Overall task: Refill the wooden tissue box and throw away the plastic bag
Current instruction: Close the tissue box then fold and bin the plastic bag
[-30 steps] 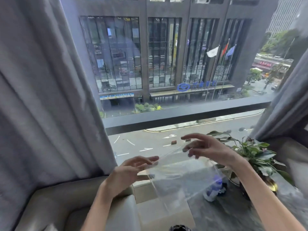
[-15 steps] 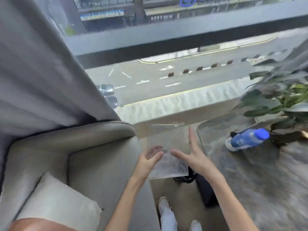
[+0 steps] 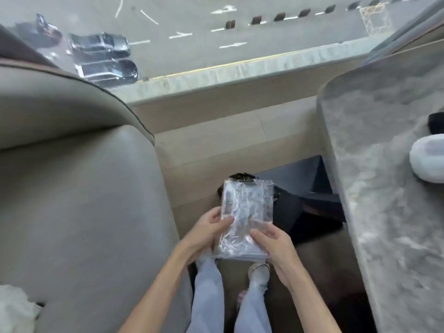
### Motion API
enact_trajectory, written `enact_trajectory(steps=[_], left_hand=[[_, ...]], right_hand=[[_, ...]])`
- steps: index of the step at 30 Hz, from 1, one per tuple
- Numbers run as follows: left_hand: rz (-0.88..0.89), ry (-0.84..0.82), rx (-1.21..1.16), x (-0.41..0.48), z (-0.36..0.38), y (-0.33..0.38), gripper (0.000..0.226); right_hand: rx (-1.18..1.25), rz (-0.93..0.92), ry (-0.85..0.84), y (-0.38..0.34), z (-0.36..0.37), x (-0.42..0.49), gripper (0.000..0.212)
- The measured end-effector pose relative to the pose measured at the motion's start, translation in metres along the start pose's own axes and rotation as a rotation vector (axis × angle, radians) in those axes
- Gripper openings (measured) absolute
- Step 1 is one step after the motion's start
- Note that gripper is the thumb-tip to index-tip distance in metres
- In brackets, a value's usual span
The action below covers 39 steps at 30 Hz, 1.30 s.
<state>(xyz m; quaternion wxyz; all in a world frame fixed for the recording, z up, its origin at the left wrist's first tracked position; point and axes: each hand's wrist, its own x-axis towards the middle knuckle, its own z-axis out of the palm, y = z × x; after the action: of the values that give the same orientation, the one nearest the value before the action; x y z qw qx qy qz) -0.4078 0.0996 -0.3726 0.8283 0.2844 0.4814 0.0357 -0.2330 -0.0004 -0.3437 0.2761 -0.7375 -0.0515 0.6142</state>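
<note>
A clear, crinkled plastic bag [image 3: 247,212] is folded into a narrow flat rectangle and held upright above the floor. My left hand [image 3: 211,227] grips its left edge with the thumb across the front. My right hand [image 3: 271,241] holds its lower right corner. Just beyond the bag's top edge, the dark rim of a small bin [image 3: 240,176] with a black liner shows on the floor; the bag hides most of it. The wooden tissue box is not in view.
A grey sofa armrest [image 3: 84,200] fills the left. A grey marble table [image 3: 384,188] runs along the right with a white bottle [image 3: 427,162] on it. A black table base [image 3: 307,195] stands behind the bag. My legs and shoes [image 3: 258,272] are below.
My view has tilted down from the window to the floor. The bag, spread open a second ago, is now folded narrower and lowered, with both hands closed on it.
</note>
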Motion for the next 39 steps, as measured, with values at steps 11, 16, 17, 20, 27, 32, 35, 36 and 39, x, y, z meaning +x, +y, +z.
enact_trajectory(steps=[11, 16, 17, 20, 27, 32, 35, 36, 39], left_hand=[[-0.138, -0.148, -0.172, 0.089, -0.044, -0.056, 0.035], [-0.043, -0.081, -0.326, 0.120, -0.055, -0.082, 0.038], [-0.033, -0.052, -0.361, 0.126, -0.054, -0.087, 0.035], [0.054, 0.067, -0.318, 0.145, -0.046, -0.094, 0.048], [0.108, -0.109, -0.451, 0.166, -0.044, -0.088, 0.038], [0.006, 0.285, 0.141, 0.196, -0.030, -0.095, 0.064], [-0.044, 0.186, 0.399, 0.211, -0.005, -0.114, 0.088], [-0.038, 0.185, 0.435, 0.215, 0.001, -0.120, 0.085], [0.007, 0.234, 0.462, 0.218, 0.008, -0.128, 0.076]], right_hand=[[0.081, 0.119, -0.277, 0.040, -0.032, 0.108, 0.039], [0.083, 0.147, -0.237, 0.043, -0.020, 0.148, 0.046], [0.099, 0.160, -0.211, 0.041, -0.020, 0.155, 0.046], [0.306, 0.249, -0.237, 0.033, -0.033, 0.167, 0.043], [-0.557, -0.063, 0.103, 0.019, -0.053, 0.164, 0.035], [-0.636, -0.397, 0.514, 0.028, -0.043, 0.172, 0.036], [-0.844, -0.637, 0.650, 0.040, -0.011, 0.183, 0.033], [-0.916, -0.691, 0.703, 0.044, 0.000, 0.188, 0.031], [-1.057, -0.730, 0.729, 0.055, 0.022, 0.204, 0.030]])
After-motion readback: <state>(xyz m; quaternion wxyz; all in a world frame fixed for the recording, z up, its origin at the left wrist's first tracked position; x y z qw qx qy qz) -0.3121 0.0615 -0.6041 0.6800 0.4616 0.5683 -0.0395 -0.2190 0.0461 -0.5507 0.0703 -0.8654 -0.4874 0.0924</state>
